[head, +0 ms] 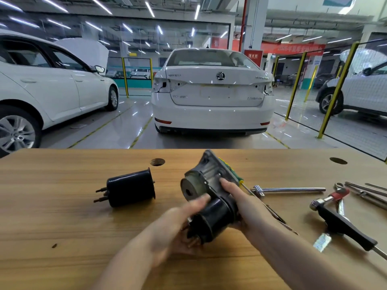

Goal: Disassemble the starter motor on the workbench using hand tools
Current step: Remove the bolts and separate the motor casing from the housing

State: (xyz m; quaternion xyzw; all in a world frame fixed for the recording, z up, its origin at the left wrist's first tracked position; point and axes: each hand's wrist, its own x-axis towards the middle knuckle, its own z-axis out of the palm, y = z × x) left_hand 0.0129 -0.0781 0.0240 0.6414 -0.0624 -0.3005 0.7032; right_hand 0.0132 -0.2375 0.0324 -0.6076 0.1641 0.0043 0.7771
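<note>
- On my feed the left hand is bare, uncovered down to the wrist.
- The right hand is bare in the same way.
- The left forearm runs uncovered to the lower edge of my view.
- The right forearm is likewise uncovered all the way to the edge.
- Whatever is worn higher up lies outside my view; I cannot tell.
- The left fingertips are blurred, so I cannot make out the nails.
</note>
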